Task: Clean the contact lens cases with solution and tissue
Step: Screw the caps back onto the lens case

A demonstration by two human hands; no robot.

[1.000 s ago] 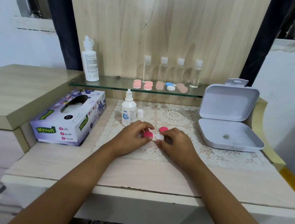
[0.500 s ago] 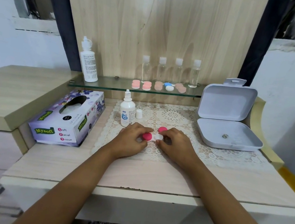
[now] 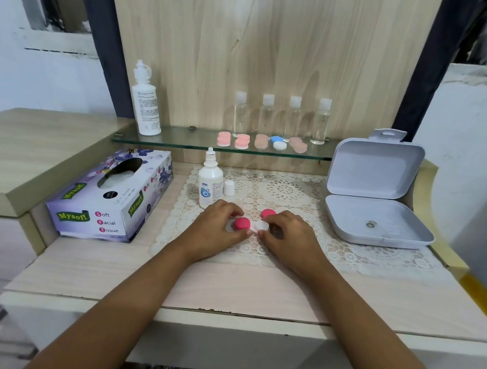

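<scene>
Left hand [image 3: 218, 231] pinches the pink cap [image 3: 242, 223], right hand [image 3: 290, 241] grips the lens case [image 3: 262, 226]; a jerky twist could topple the nearby uncapped solution bottle [image 3: 209, 185]

Hot pink on the near cap [image 3: 242, 224] and the far cap [image 3: 268, 213] of the lens case [image 3: 261, 226], white on its body. Cream lace mat [image 3: 289, 195], patterned in round floral medallions and honeycomb mesh. Near the left edge of the desk [image 3: 254, 288], lilac tissue box [image 3: 107, 199] printed with purple-blue flowers, green logo, red and black lettering. White solution bottle [image 3: 209, 185] with a blue mark. Pale lavender-grey open box [image 3: 374, 223] toward the right edge. Pale, faintly pinkish wood grain on the desk itself.
</scene>
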